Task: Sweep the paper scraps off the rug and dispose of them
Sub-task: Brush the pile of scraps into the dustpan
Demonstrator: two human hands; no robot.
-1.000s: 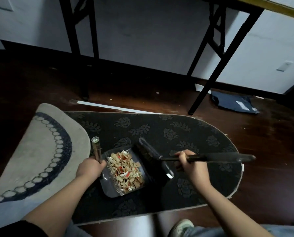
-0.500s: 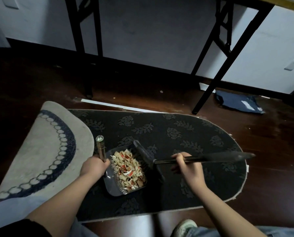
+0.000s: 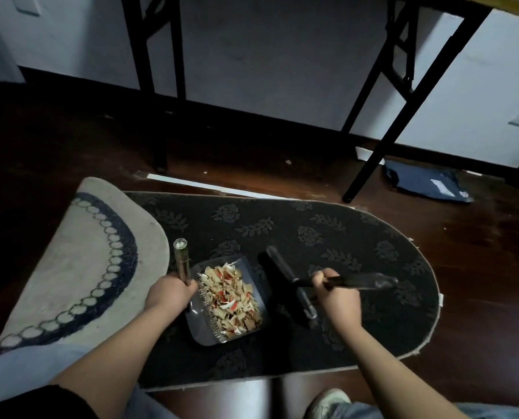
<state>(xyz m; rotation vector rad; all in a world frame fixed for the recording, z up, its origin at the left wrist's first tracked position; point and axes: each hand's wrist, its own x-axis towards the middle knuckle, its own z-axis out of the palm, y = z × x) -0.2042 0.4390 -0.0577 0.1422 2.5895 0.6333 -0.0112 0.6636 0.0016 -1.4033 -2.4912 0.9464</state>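
Observation:
A dark oval rug (image 3: 327,237) with a flower pattern lies on the wooden floor. A grey dustpan (image 3: 202,329) sits on it, filled with a heap of beige, white and red paper scraps (image 3: 232,300). My left hand (image 3: 169,294) grips the dustpan's upright handle (image 3: 182,261). My right hand (image 3: 337,297) grips the black handle of a hand brush (image 3: 285,285), whose dark head rests on the rug just right of the dustpan. No loose scraps show on the rug.
A beige rug (image 3: 80,261) with a dark ring pattern overlaps the left end. Black table legs (image 3: 382,140) stand behind. A dark blue bag (image 3: 424,182) lies at the right, a white strip (image 3: 210,186) beyond the rug. My shoe (image 3: 327,403) is at the bottom.
The brush has drawn back to the right, away from the dustpan's mouth. The dustpan and my left hand stay about where they were.

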